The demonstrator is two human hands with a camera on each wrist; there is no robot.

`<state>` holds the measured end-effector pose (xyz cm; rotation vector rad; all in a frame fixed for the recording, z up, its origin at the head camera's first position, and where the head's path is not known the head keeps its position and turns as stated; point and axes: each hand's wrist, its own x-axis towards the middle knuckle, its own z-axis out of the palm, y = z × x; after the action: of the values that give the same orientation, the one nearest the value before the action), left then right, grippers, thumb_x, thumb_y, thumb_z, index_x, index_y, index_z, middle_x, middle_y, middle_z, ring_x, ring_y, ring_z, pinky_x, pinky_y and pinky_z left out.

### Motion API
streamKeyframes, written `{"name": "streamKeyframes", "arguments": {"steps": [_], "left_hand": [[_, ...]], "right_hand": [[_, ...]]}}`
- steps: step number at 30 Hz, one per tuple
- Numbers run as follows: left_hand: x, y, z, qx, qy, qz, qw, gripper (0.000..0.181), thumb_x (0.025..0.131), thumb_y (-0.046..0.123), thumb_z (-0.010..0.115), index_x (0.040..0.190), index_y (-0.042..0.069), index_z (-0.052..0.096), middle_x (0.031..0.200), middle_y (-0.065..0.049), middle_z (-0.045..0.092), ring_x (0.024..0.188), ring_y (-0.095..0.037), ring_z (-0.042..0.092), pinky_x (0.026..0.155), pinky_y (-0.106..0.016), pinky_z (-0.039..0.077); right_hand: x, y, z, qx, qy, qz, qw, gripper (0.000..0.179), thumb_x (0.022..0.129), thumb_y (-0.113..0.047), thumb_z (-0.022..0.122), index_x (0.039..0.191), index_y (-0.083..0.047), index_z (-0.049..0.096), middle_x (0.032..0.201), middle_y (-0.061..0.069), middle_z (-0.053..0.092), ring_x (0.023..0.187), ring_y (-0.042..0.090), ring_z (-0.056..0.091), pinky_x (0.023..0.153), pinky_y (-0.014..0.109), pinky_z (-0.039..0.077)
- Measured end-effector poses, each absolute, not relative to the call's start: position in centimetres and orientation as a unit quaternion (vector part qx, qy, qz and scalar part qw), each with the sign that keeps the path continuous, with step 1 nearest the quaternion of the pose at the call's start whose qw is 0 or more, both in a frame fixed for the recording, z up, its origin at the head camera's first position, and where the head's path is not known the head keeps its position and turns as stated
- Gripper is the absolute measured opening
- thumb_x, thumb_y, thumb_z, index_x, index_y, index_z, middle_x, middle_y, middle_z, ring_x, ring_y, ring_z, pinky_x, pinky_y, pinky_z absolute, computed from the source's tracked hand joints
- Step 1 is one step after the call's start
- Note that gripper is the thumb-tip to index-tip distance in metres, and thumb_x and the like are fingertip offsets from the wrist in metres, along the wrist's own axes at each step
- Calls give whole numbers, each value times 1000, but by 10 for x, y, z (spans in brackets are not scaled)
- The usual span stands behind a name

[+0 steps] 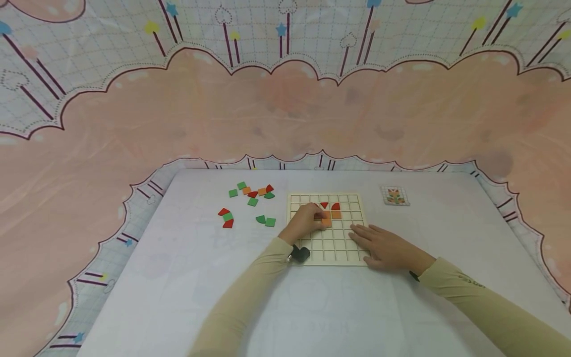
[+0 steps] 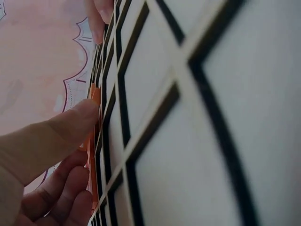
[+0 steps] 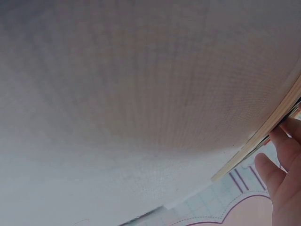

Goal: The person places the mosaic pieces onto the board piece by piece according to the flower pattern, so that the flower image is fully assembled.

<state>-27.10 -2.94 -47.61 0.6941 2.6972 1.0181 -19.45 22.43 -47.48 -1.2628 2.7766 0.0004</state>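
Observation:
A pale gridded board (image 1: 334, 244) lies flat on the table. My left hand (image 1: 305, 221) reaches over its left part, thumb and fingers closed at an orange square tile (image 1: 327, 223) in the grid. In the left wrist view the thumb bears on the orange edge (image 2: 95, 94), with the other fingers curled below. Another orange square (image 1: 336, 214) sits to the right. Behind are a small red triangle (image 1: 324, 205) and a red quarter-round tile (image 1: 336, 207). My right hand (image 1: 388, 246) rests along the board's right edge, its fingers extended onto the grid.
Loose tiles lie left of the board: green squares (image 1: 253, 202), green rounded pieces (image 1: 260, 219), red pieces (image 1: 228, 224) and orange squares (image 1: 247, 190). A small pattern card (image 1: 394, 195) lies at the back right of the white table (image 1: 178, 277). Patterned cloth (image 1: 267, 119) hangs behind.

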Motion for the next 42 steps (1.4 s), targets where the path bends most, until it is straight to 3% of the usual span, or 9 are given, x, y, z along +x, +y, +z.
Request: {"name": "streamKeyframes", "arguments": {"steps": [21,26,31,42], "left_hand": [[-269,-29,-480,215,922,307,98,22,77,18,77,97,11,73,97,-1,71,91,-13,61,86,-26,49],[-269,-35,-481,220,911,335,98,24,77,19,77,99,10,73,96,-1,71,91,-13,62,84,-25,49],[-271,-54,-475,226,894,375,95,25,79,19,75,101,7,72,100,-6,69,91,-17,62,81,-27,50],[-288,-119,-452,201,904,369,79,33,80,19,75,110,6,70,107,-10,67,96,-22,60,91,-36,50]], "right_hand": [[-194,224,-480,-429,904,-2,1,62,88,-31,58,140,-2,41,147,17,40,134,30,41,107,48,36],[-194,224,-481,-419,908,-1,19,63,90,-33,55,143,-5,37,150,15,36,137,29,37,109,47,34],[-194,224,-483,-413,910,-1,30,64,90,-34,53,144,-6,35,151,13,33,138,28,35,111,46,31],[-194,224,-479,-424,906,2,5,62,88,-30,56,141,-3,40,148,16,38,135,30,39,108,47,35]]}}
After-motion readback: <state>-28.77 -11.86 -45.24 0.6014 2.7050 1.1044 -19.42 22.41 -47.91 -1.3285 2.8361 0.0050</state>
